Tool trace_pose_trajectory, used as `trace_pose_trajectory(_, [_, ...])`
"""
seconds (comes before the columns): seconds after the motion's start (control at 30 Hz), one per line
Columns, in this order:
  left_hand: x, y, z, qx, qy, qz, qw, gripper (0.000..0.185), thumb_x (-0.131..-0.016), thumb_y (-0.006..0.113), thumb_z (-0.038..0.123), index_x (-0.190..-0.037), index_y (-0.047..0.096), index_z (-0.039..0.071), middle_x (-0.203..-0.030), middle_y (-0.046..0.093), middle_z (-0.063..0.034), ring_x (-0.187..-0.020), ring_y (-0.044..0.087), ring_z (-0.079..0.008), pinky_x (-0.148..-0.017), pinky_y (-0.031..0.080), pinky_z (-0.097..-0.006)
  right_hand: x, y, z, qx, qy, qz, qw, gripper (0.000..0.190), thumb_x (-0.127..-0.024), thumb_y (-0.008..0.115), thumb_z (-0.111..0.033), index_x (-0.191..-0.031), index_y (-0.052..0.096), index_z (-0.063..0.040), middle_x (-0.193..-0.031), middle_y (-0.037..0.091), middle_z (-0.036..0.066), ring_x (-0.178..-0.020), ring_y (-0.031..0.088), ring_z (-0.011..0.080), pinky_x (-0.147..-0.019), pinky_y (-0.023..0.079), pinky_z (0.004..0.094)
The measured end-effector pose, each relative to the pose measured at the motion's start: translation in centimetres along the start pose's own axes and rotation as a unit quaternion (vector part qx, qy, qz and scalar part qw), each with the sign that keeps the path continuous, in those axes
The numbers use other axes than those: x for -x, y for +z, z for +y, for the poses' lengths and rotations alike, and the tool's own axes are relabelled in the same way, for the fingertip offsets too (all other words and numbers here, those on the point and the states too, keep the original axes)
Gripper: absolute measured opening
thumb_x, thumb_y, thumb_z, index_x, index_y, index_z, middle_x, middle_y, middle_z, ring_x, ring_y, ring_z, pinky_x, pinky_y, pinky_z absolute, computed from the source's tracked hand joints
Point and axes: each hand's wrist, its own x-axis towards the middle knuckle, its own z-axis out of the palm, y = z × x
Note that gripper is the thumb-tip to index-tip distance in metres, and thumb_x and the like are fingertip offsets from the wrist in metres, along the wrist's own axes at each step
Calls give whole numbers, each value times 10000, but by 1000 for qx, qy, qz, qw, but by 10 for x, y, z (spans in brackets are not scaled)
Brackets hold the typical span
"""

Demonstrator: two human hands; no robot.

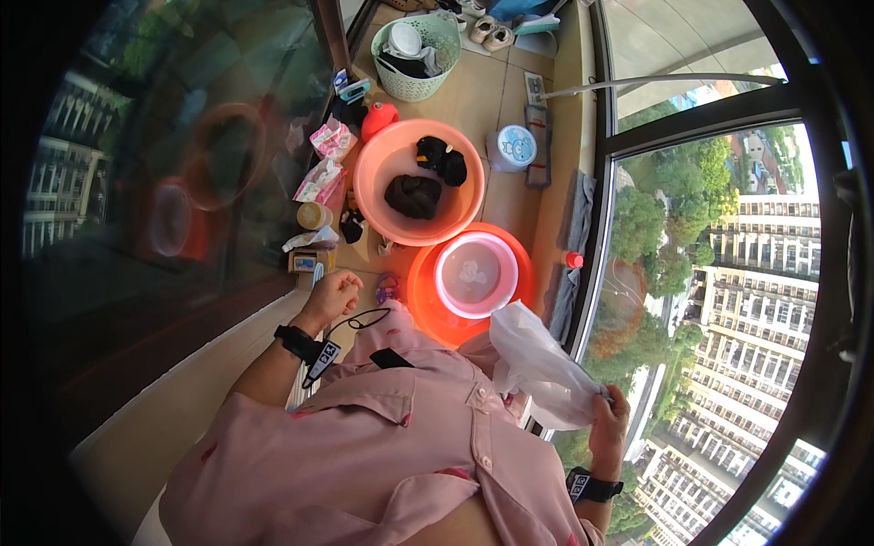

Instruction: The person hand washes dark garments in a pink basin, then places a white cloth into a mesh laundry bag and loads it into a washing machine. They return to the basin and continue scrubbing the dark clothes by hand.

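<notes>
My right hand (610, 416) grips one end of a thin white cloth or bag (543, 368), which hangs beside my lap near the window. My left hand (334, 297) is raised at the left with its fingers curled, and no object shows in it. Ahead of me a pink basin (442, 280) with cloudy water and a whitish lump sits inside a larger orange-red basin (423, 310). Beyond them a salmon-coloured basin (365, 205) holds water, a dark brown bundled cloth (413, 196) and black cloth items (442, 160).
A pale green laundry basket (415, 87) with clothes stands at the far end, near shoes (491, 34). A lidded tub (515, 147) is right of the salmon basin. Packets (321, 179), a jar (314, 216) and a red jug (379, 119) line the left; large windows flank the right.
</notes>
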Motion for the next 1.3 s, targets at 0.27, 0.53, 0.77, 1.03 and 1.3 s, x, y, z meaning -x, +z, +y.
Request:
trace_pose_trajectory(0.27, [-27, -15, 32, -8, 1, 17, 1000, 96, -963, 550, 112, -1020, 581, 42, -746, 575, -8, -608, 560, -71, -543, 493, -218, -30, 13, -108, -182, -153, 68, 969, 58, -951, 552, -80, -982, 567, -33, -894, 578, 0, -819, 526, 84, -775, 441, 250])
trace_pose_trajectory(0.53, [-79, -16, 82, 8, 23, 82, 996, 97, -959, 551, 107, -1011, 605, 46, -758, 603, -11, -623, 578, -70, -535, 475, -217, -157, 59, -164, -163, -139, -51, 976, 162, -948, 602, -181, -970, 558, -26, -827, 568, -2, -743, 498, 62, -684, 412, 229])
trace_pose_trajectory(0.77, [-76, 57, 80, 71, -108, 380, 916, 119, -954, 552, 137, -1034, 609, 70, -765, 602, -44, -637, 617, -134, -546, 511, -254, -450, 119, -241, -165, -61, -359, 917, 183, -919, 652, -203, -926, 556, -46, -800, 600, 4, -713, 540, 88, -672, 449, 239])
trace_pose_trajectory(1.03, [-43, 236, 161, 132, -437, 336, 824, 174, -960, 560, 183, -1033, 622, 38, -805, 658, -120, -597, 670, -217, -492, 567, -355, -626, 123, -307, -153, 83, -449, 876, 131, -931, 620, -137, -974, 573, -22, -859, 606, 17, -768, 543, 90, -723, 456, 250])
trace_pose_trajectory(1.3, [-90, 254, 209, 179, -356, 381, 834, 168, -959, 530, 146, -1047, 615, 31, -816, 652, -107, -628, 664, -203, -502, 553, -336, -709, 168, -384, 72, -191, -457, 866, 92, -907, 580, -45, -978, 588, 13, -843, 538, -20, -784, 446, 58, -693, 389, 226])
